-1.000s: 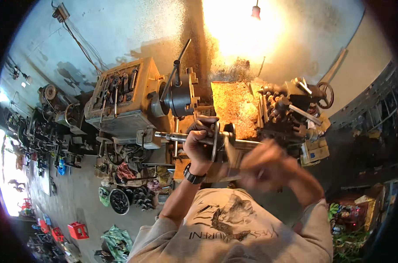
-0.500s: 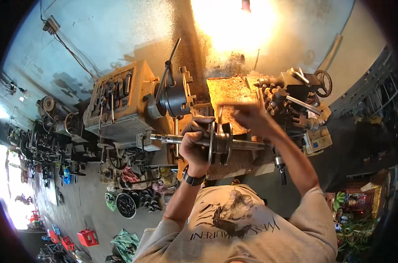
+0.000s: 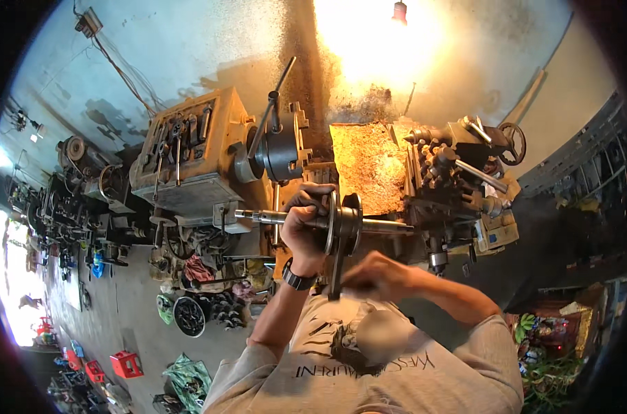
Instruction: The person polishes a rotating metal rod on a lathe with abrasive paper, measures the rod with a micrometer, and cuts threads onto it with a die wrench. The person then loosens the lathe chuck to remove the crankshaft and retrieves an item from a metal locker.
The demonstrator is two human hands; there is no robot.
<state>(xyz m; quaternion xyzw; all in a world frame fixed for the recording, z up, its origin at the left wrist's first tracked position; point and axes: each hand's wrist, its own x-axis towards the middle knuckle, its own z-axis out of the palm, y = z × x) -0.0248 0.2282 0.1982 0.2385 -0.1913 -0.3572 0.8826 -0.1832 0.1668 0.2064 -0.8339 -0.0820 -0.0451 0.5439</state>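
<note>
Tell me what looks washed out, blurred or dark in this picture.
Head view: glare around the hanging lamp washes out the wall; head view: the right hand is blurred, while the left hand holding the crankshaft looks sharper; head view: the corners fall into a curved black rim.

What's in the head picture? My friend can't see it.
A left hand grips a crankshaft, its rod hanging down; the blurred right hand is near the rod. Beyond is a lathe with tools on top, and a bright lamp.

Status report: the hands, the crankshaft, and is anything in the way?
Left hand gripping crankshaft. Right hand blurred beside hanging rod; contact unclear. Nothing visibly blocking; lathe chuck beyond.
</note>
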